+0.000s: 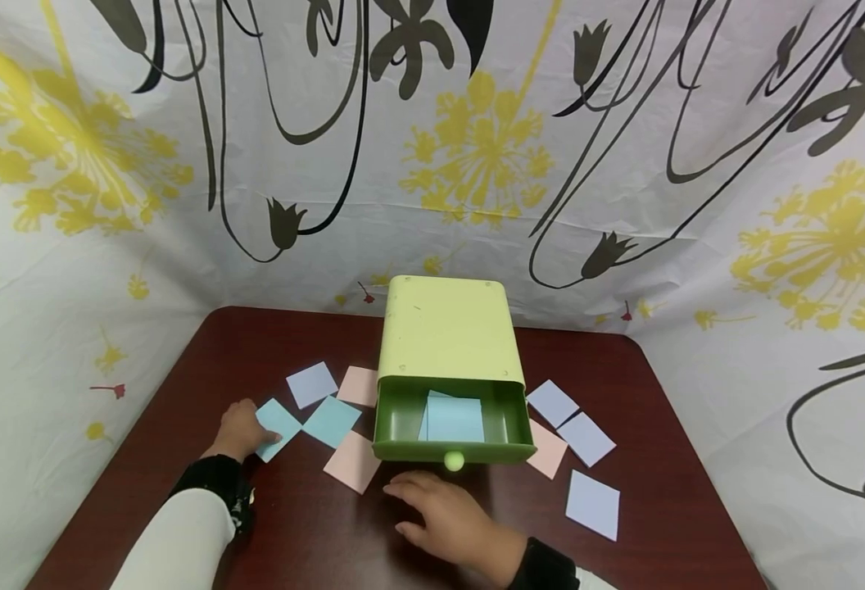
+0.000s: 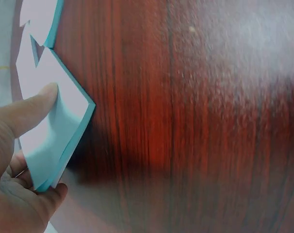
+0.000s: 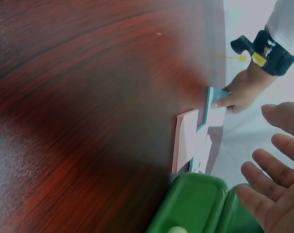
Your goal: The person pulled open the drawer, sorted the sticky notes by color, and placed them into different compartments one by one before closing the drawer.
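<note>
At the left of the table, my left hand point(image 1: 237, 429) pinches a light blue sticky note pad point(image 1: 278, 428), thumb on top and fingers beneath its edge. The left wrist view shows this blue pad point(image 2: 64, 121) tilted, one side lifted toward the palm. My right hand point(image 1: 447, 518) holds nothing and hovers in front of the drawer, its fingers loosely spread. A green drawer point(image 1: 396, 414) with a round knob point(image 1: 454, 461) is pulled out of a pale yellow-green box point(image 1: 450, 328). Inside the drawer lie blue note pads point(image 1: 456, 419), partly overlapping.
Left of the box lie another blue pad point(image 1: 332, 421), a lavender pad point(image 1: 311, 384) and pink pads point(image 1: 354, 463). To the right are a pink pad point(image 1: 548, 449) and several lavender pads point(image 1: 592, 505). A patterned cloth point(image 1: 477, 246) hangs behind the dark wooden table point(image 1: 668, 500).
</note>
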Motion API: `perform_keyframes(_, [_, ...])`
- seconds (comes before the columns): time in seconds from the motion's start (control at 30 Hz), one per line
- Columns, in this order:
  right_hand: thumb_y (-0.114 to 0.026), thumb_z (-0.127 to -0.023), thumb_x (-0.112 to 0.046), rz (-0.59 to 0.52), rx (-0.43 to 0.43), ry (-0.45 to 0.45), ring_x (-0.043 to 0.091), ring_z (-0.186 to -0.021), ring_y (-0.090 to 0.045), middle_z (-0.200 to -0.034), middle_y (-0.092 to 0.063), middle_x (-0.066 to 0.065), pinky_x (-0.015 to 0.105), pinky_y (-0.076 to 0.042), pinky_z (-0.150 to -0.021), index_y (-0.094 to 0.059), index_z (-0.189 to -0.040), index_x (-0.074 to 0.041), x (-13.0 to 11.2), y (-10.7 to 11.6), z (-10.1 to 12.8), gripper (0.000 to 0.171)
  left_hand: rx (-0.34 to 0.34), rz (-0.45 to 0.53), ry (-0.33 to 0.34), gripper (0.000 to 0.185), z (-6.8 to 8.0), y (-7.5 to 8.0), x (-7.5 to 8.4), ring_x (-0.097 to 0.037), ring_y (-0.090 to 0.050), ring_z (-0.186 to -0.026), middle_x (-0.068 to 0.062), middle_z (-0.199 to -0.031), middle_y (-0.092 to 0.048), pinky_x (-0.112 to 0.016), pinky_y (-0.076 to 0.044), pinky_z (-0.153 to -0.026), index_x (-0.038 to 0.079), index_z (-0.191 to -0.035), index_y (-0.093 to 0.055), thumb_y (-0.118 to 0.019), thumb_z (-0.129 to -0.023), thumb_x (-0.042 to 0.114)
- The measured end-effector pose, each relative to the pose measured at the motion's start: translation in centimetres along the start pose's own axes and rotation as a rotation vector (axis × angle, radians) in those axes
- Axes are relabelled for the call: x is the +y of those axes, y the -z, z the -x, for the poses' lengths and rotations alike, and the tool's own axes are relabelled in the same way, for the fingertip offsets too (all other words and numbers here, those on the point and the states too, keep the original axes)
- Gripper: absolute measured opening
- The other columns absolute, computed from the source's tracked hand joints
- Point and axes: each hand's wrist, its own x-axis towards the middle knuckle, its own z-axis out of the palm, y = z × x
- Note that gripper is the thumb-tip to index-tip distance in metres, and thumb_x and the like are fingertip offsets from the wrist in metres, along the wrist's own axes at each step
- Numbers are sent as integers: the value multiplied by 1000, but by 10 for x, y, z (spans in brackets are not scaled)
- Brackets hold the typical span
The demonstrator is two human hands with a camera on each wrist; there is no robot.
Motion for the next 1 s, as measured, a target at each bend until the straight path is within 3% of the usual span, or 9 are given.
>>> perform_keyframes(0.2, [-71,-89,-24,-2,37,-9,16,-116,-58,-128,-60,3,27,-52,-88,-61,-129,-14,9,2,7,43,19,130,-23,42,11,4,-1,-42,-54,-91,-31,-100,-53,-57,-51,-83,-14,-109,-41,-71,-84,2])
perform_keyframes(0.4, [-72,-87,-22,-9,52,-53,18,-114,-59,-126,-60,3,31,-52,-89,-61,-128,-13,21,1,15,43,63,132,-91,24,16,11,2,-34,-53,-81,-22,-86,-56,-45,-48,-70,-5,-90,-42,-66,-88,0])
perform_keyframes(0.57, [-71,-88,-22,-40,54,-99,23,-114,-59,-127,-59,6,35,-53,-88,-60,-129,-11,30,2,26,44,93,137,-117,20,23,21,8,-30,-48,-77,-16,-80,-49,-38,-41,-64,-6,-92,-43,-62,-92,3])
perform_keyframes(0.77, [-71,-87,-22,-60,74,-175,26,-113,-59,-128,-60,9,38,-54,-83,-60,-129,-11,44,2,43,45,140,167,-145,22,31,41,25,-30,-45,-79,-20,-91,-48,-38,-40,-64,-6,-102,-43,-58,-96,9])
perform_keyframes(1.0, [-74,-84,-16,-87,130,-195,28,-114,-60,-126,-61,12,42,-54,-87,-61,-126,-5,61,1,58,45,167,218,-182,33,44,64,69,-33,-47,-90,-27,-117,-48,-41,-43,-71,-6,-121,-42,-47,-103,21])
